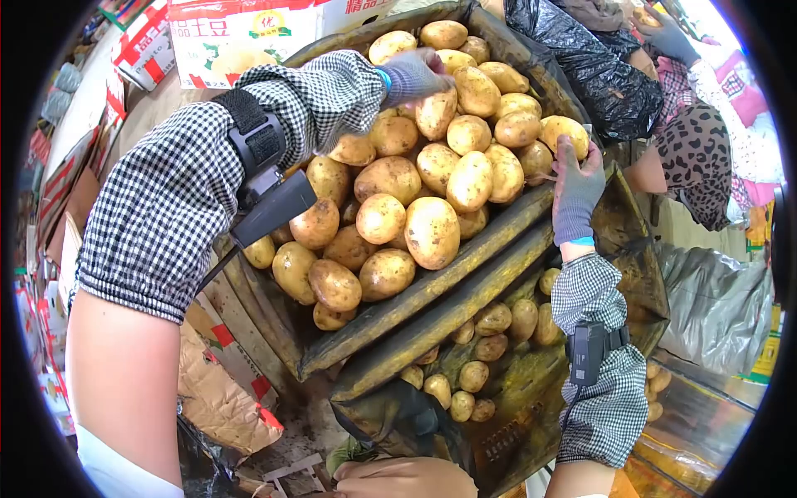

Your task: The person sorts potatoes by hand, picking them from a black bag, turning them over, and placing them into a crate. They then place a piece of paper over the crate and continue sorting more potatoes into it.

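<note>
Large potatoes (432,232) are heaped in a worn, dirt-stained crate (432,295). My left hand (415,76), in a grey knitted glove, is over the far part of the heap, close to a brown-skinned potato (436,116). Motion smears its fingers, so their grip does not show. At the heap's right edge, my right hand (579,183), gloved the same way, has its thumb and fingers around a yellow potato (564,134). Nearer to me, a second dark crate (531,419) contains several smaller potatoes (474,376). Checked sleeves with strapped-on devices cover both my forearms.
Printed potato cartons (241,41) stand beyond the heap. Black plastic bags (594,75) lie at the upper right, near another person's gloved hand (668,37) and a leopard-print cloth (696,162). Torn cardboard (220,390) is at lower left, and silver sheeting (714,307) at right.
</note>
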A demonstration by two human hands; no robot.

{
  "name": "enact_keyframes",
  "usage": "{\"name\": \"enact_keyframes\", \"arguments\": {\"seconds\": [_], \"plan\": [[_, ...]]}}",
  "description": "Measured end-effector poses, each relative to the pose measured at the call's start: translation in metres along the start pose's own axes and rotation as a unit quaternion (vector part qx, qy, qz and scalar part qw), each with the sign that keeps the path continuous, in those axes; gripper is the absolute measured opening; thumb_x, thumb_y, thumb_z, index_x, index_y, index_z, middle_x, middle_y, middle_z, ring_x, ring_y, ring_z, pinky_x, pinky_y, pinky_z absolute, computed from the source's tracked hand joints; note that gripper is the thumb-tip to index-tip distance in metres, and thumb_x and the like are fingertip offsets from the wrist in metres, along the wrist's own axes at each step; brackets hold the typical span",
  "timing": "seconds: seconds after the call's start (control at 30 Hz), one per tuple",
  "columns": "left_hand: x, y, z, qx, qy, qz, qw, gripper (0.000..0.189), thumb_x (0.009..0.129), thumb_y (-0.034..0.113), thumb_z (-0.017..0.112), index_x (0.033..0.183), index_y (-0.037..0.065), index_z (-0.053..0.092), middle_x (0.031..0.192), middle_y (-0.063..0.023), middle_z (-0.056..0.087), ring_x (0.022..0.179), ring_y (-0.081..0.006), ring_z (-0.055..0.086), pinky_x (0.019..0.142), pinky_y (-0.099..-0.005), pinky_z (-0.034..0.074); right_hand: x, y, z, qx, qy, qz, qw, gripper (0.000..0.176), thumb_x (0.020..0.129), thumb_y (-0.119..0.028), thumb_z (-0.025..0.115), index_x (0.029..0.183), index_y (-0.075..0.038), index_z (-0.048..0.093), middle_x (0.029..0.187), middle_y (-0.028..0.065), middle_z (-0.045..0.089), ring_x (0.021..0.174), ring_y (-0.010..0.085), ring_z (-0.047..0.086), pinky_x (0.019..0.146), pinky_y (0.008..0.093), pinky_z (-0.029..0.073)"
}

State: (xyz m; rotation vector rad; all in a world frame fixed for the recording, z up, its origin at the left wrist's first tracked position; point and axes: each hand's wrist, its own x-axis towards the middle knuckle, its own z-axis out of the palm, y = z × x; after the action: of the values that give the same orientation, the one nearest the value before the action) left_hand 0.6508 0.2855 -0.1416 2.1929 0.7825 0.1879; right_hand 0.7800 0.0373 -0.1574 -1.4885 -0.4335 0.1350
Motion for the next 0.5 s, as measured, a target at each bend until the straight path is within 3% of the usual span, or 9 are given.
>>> {"name": "enact_keyframes", "arguments": {"seconds": [0.03,0.07,0.1,0.17,0.2,0.3,0.33,0.37,0.5], "plan": [[0.006,-0.006,-0.011,0.121,0.089,0.109,0.983,0.044,0.081,0.031,0.068,0.117,0.015,0.051,0.089,-0.0081,0.064,0.084,-0.0245,0.063,0.075,-0.0369,0.053,0.001,0.001,0.0,-0.015,0.003,-0.008,1.0,0.041,0.081,-0.012,0.074,0.112,0.005,0.053,0.101,0.0075,0.06,0.087,0.0113,0.057,0.078,0.0231,0.049],[0.017,-0.007,-0.024,0.232,0.121,0.11,0.959,0.041,0.082,0.032,0.064,0.12,0.017,0.053,0.108,-0.0074,0.064,0.103,-0.0299,0.059,0.092,-0.0391,0.046,0.001,0.002,-0.001,-0.031,0.007,-0.015,0.999,0.04,0.081,-0.012,0.074,0.111,0.005,0.053,0.1,0.0075,0.06,0.087,0.0113,0.057,0.078,0.0232,0.049],[0.021,-0.002,-0.033,0.277,0.114,0.034,0.953,0.044,0.083,0.031,0.063,0.124,0.021,0.051,0.127,-0.0081,0.054,0.114,-0.0312,0.054,0.096,-0.042,0.044,0.0,0.002,-0.001,-0.032,0.006,-0.014,0.999,0.04,0.081,-0.012,0.074,0.111,0.005,0.053,0.1,0.0075,0.06,0.087,0.0113,0.057,0.078,0.0232,0.049],[0.033,-0.009,-0.03,0.353,0.1,-0.051,0.929,0.049,0.083,0.033,0.063,0.129,0.024,0.05,0.137,-0.0074,0.045,0.122,-0.0321,0.049,0.1,-0.0444,0.042,0.001,0.001,-0.001,-0.057,0.009,-0.018,0.998,0.038,0.082,-0.011,0.074,0.11,0.005,0.054,0.099,0.0073,0.06,0.086,0.0111,0.057,0.077,0.0233,0.05],[0.043,-0.021,-0.019,0.382,0.153,-0.057,0.91,0.057,0.079,0.032,0.07,0.131,0.027,0.047,0.135,-0.0081,0.045,0.123,-0.0328,0.048,0.101,-0.0471,0.042,0.002,0.002,-0.001,-0.058,0.008,-0.019,0.998,0.038,0.082,-0.011,0.074,0.11,0.005,0.054,0.099,0.0073,0.06,0.086,0.0111,0.057,0.077,0.0233,0.05],[0.04,-0.019,-0.027,0.393,0.113,-0.02,0.912,0.066,0.075,0.028,0.076,0.133,0.023,0.045,0.132,-0.0125,0.047,0.121,-0.0327,0.05,0.098,-0.0466,0.044,0.001,0.002,0.0,-0.067,0.013,-0.035,0.997,0.037,0.082,-0.01,0.073,0.109,0.005,0.054,0.098,0.0072,0.06,0.086,0.0113,0.057,0.076,0.0231,0.05],[0.04,-0.01,-0.018,0.446,0.109,-0.017,0.888,0.073,0.07,0.025,0.08,0.133,0.017,0.043,0.129,-0.0167,0.048,0.118,-0.033,0.052,0.094,-0.045,0.047,0.002,0.003,-0.004,-0.043,0.009,-0.019,0.999,0.037,0.082,-0.011,0.073,0.109,0.005,0.054,0.097,0.0072,0.06,0.085,0.0116,0.058,0.076,0.0229,0.05],[0.031,-0.009,-0.013,0.474,0.141,0.012,0.869,0.074,0.069,0.026,0.08,0.132,0.013,0.043,0.127,-0.0187,0.05,0.115,-0.0331,0.053,0.092,-0.0429,0.049,0.001,0.003,-0.002,-0.013,0.002,-0.002,1.0,0.038,0.082,-0.011,0.073,0.11,0.005,0.054,0.097,0.0073,0.06,0.085,0.0118,0.058,0.076,0.0227,0.05],[0.032,-0.008,-0.025,0.46,0.102,0.001,0.882,0.073,0.071,0.027,0.079,0.133,0.014,0.042,0.126,-0.0184,0.051,0.115,-0.0335,0.054,0.093,-0.042,0.048,-0.001,0.001,0.001,0.014,0.003,-0.005,1.0,0.037,0.082,-0.009,0.072,0.11,0.006,0.054,0.099,0.0082,0.059,0.084,0.0117,0.058,0.075,0.023,0.051]]}}
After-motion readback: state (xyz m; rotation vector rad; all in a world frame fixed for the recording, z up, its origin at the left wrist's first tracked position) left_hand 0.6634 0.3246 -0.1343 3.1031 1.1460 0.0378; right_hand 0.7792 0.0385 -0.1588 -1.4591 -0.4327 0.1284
